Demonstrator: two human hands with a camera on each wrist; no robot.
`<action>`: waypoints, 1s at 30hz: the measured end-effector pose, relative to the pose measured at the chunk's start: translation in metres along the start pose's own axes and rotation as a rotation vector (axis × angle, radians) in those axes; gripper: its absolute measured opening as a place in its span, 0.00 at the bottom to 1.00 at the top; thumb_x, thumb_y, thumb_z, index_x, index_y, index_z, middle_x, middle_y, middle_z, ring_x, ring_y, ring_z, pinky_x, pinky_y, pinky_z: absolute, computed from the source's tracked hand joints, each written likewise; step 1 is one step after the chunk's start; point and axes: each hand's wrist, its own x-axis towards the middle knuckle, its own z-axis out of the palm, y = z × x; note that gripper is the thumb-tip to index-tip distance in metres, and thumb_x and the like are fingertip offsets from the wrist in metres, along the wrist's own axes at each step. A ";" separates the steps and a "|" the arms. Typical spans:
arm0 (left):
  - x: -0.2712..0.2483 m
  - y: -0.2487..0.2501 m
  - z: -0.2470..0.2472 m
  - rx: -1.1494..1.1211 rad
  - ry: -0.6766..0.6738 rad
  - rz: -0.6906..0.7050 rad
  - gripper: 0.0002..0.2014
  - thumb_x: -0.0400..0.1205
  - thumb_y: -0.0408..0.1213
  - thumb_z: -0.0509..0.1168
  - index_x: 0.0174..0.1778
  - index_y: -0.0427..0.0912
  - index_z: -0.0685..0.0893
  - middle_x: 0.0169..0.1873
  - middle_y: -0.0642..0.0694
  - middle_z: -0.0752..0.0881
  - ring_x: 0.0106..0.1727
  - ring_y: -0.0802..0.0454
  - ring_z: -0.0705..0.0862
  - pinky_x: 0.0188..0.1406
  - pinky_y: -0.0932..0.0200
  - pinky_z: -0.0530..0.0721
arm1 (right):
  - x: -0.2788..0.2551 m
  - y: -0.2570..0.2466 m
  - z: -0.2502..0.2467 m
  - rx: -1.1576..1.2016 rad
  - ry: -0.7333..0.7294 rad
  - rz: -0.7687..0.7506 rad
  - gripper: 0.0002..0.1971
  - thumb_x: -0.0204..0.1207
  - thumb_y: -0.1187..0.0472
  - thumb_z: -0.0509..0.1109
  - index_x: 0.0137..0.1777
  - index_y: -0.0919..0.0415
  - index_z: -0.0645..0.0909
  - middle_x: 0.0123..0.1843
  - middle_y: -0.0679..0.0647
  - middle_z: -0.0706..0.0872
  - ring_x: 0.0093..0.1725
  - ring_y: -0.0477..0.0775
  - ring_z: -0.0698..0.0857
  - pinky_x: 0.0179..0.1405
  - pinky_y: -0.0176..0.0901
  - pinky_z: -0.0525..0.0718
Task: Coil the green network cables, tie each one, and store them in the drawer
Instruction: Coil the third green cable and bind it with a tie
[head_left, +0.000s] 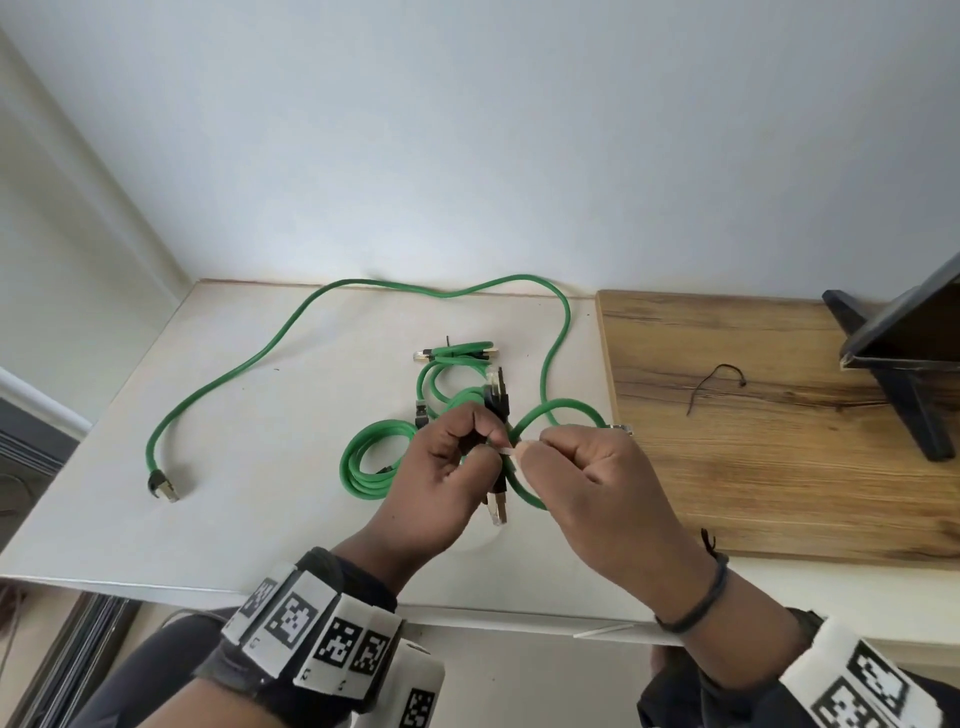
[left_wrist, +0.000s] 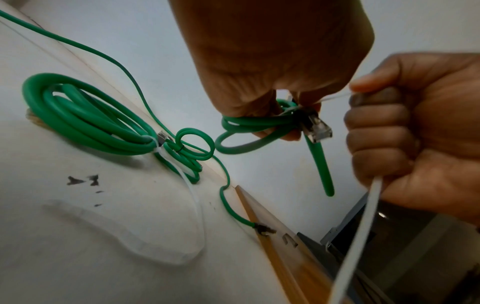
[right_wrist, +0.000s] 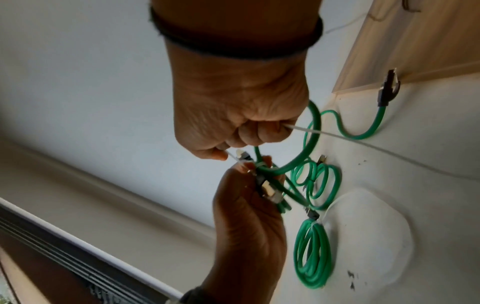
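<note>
- Head view: left hand (head_left: 441, 467) grips the coiled cable (head_left: 540, 457) above the table (head_left: 104, 519); right hand (head_left: 597, 478) beside it pinches the white tie (head_left: 511, 451).
- Left wrist view: the coil looks light and springy; hold it at the crossing.
- Right wrist view: the tie runs taut through the right fist, thin and likely slippery.

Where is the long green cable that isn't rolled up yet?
In the head view, the long uncoiled cable sprawls across the white table's far left, behind the coiled bundles.

Tied coils (head_left: 371, 462) on table (head_left: 104, 519); loose cable (head_left: 291, 332) left; board (head_left: 779, 441) right.
</note>
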 end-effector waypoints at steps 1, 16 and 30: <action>0.001 0.002 -0.001 -0.015 0.015 -0.008 0.04 0.68 0.35 0.58 0.33 0.43 0.78 0.26 0.51 0.78 0.26 0.56 0.76 0.26 0.63 0.76 | 0.003 0.002 -0.005 -0.017 -0.021 -0.013 0.24 0.77 0.63 0.68 0.21 0.64 0.64 0.18 0.48 0.61 0.21 0.44 0.61 0.20 0.37 0.61; 0.019 0.028 -0.021 -0.455 0.271 -0.206 0.08 0.68 0.29 0.60 0.26 0.45 0.77 0.24 0.43 0.80 0.32 0.45 0.77 0.41 0.52 0.71 | 0.032 0.046 -0.044 0.044 0.038 0.217 0.08 0.77 0.57 0.69 0.41 0.56 0.89 0.25 0.45 0.78 0.23 0.37 0.72 0.28 0.31 0.70; 0.019 0.030 -0.016 -0.537 0.280 -0.340 0.18 0.82 0.22 0.57 0.32 0.48 0.75 0.29 0.47 0.77 0.23 0.55 0.74 0.37 0.54 0.83 | 0.026 0.069 -0.002 0.013 -0.035 0.365 0.10 0.78 0.51 0.69 0.43 0.56 0.88 0.32 0.52 0.82 0.26 0.46 0.77 0.25 0.35 0.76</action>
